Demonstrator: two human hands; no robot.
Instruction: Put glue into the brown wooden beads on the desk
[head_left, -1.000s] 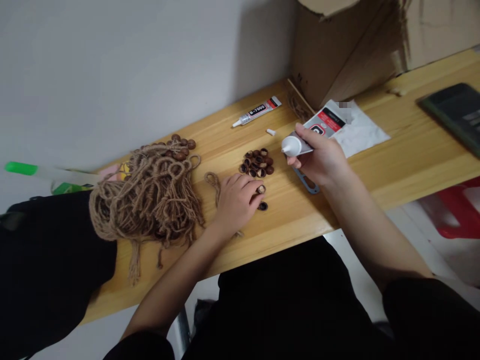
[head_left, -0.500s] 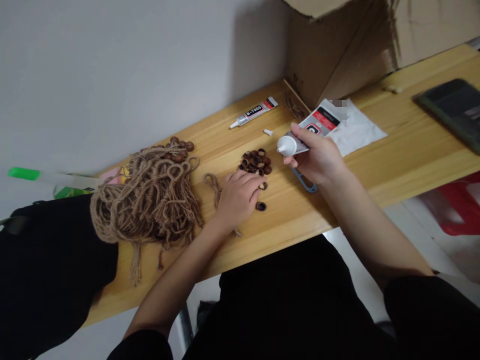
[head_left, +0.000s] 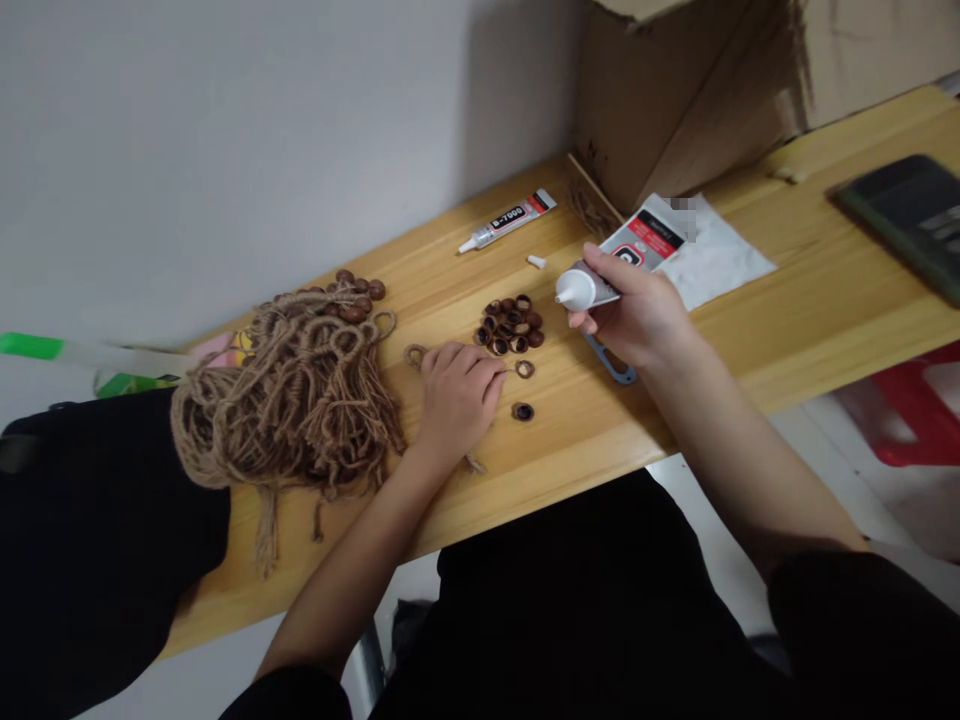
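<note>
Cord bundle (head_left: pixel 300 400): heaped on the wooden bench (head_left: pixel 570 430); likely light, limp, best gathered by its loops.
Left hand (head_left: pixel 459 395): lies over a cord piece (head_left: pixel 474 463); whether the fingers pinch it, one cannot tell.
Shell halves (head_left: pixel 513 320): clustered nearby; probably light, hard, brittle, best taken by the rims.
Squeeze tube (head_left: pixel 637 246): clamped in the right hand (head_left: pixel 646 310); likely soft, best held mid-body.

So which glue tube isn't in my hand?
The B-7000 tube, lying flat on the table; the other tube is gripped in your right hand.
</note>
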